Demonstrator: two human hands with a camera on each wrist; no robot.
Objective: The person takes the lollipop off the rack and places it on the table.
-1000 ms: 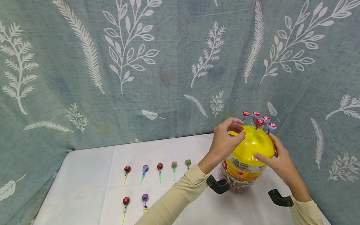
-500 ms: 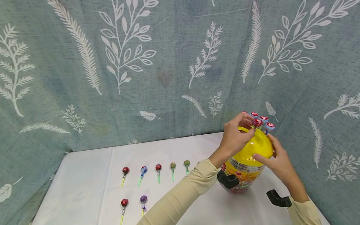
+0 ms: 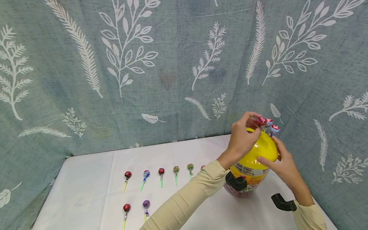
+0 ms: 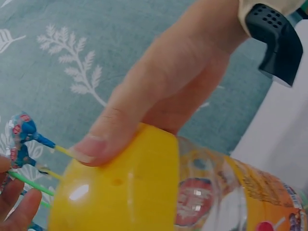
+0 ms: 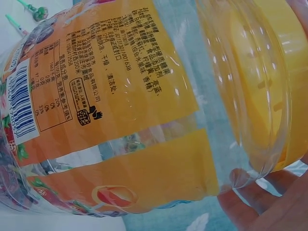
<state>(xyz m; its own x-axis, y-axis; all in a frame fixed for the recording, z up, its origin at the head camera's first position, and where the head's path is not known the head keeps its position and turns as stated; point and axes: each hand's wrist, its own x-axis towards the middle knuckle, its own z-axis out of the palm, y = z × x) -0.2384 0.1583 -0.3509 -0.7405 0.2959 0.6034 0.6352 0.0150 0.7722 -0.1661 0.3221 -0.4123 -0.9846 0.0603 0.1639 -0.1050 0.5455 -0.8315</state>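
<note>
A clear plastic jar with a yellow domed lid stands tilted on the table, lollipops stuck upright in the lid. My right hand grips its top, thumb on the lid and fingers round the far side. In the right wrist view, fingertips touch the jar near its neck. My left hand pinches a red-wrapped lollipop with a green stick, still at the lid. Beside it stands a blue-and-red lollipop. The left wrist view shows left fingertips by green sticks; the rest of that hand is outside it.
Several lollipops lie in a row across the white table, among them a blue one and a green one. Nearer lie a red lollipop and a purple lollipop. A patterned curtain hangs behind.
My left hand has moved right over the lid, and its thumb and finger have come round the red lollipop, covering others behind. The right hand keeps its hold on the jar.
</note>
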